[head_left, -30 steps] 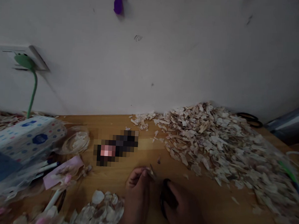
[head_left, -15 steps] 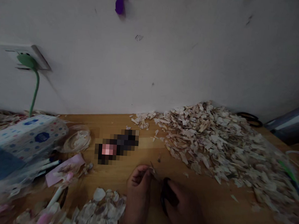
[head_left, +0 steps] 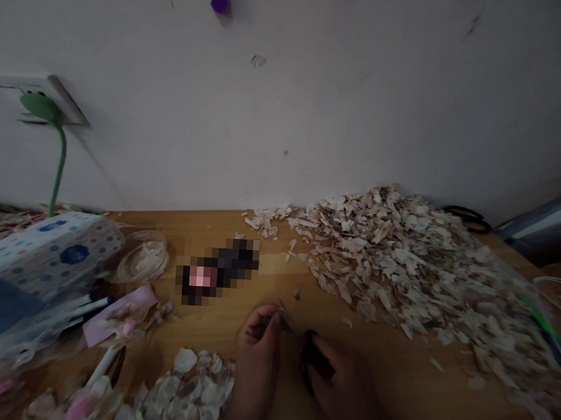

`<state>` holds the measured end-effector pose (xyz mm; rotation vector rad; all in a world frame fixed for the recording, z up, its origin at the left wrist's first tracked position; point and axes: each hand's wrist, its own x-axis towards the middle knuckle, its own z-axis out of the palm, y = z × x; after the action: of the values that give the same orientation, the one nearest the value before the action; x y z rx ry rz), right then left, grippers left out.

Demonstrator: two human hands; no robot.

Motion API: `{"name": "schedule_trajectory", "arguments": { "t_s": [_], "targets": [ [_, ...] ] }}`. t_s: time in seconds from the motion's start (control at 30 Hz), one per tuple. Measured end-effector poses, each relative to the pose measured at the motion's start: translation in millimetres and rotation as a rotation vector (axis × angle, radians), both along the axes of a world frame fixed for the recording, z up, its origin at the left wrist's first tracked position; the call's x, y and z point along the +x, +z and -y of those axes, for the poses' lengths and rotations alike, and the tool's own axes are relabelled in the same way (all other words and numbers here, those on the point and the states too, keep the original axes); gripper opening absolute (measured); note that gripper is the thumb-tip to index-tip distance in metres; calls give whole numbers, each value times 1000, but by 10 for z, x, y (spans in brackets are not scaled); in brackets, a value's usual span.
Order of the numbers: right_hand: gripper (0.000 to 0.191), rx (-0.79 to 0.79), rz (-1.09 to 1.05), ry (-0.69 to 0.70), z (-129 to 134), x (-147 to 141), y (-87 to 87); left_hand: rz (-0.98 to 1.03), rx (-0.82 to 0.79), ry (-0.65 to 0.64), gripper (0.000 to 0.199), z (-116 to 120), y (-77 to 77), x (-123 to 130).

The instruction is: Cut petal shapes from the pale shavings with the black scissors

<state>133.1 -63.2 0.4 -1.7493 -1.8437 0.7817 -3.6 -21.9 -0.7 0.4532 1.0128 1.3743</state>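
Near the front middle of the wooden table, my left hand [head_left: 261, 342] is closed in a pinch on a small pale piece [head_left: 281, 313], too small to identify. Just to its right, my right hand [head_left: 339, 372] is wrapped round black-handled scissors [head_left: 310, 357]. Their blades point toward the fingertips of my left hand, and the tips are hard to make out in the dim light. Rounded pale flakes [head_left: 193, 391] lie in a heap left of my left wrist. A large pile of dry, curled pale scraps [head_left: 378, 241] spreads over the right side.
A dotted tissue pack [head_left: 93, 240], a clear round dish [head_left: 144, 259], a pink paper [head_left: 122, 314] and pens are on the left. A pixelated dark object [head_left: 220, 269] lies mid-table. Behind stands a wall with a green plug [head_left: 42, 105]; another black loop [head_left: 467, 217] sits at back right.
The whole view has shifted slightly, with the scene a little higher and further left. Both hands keep nearly the same pose and hold.
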Motion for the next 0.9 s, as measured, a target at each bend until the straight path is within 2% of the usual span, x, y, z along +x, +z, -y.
{"name": "schedule_trajectory", "arguments": {
  "t_s": [0.33, 0.47, 0.6, 0.9],
  "targets": [
    [28, -12, 19, -4, 24, -4, 13, -1, 9, 1, 24, 9, 96, 23],
    [26, -37, 30, -4, 19, -3, 44, -53, 23, -2, 25, 13, 53, 9],
    [26, -24, 32, 5, 12, -5, 64, -23, 44, -6, 23, 3, -12, -10],
    [25, -32, 41, 13, 8, 8, 44, -95, 80, -89, 18, 6, -49, -46]
  ]
}}
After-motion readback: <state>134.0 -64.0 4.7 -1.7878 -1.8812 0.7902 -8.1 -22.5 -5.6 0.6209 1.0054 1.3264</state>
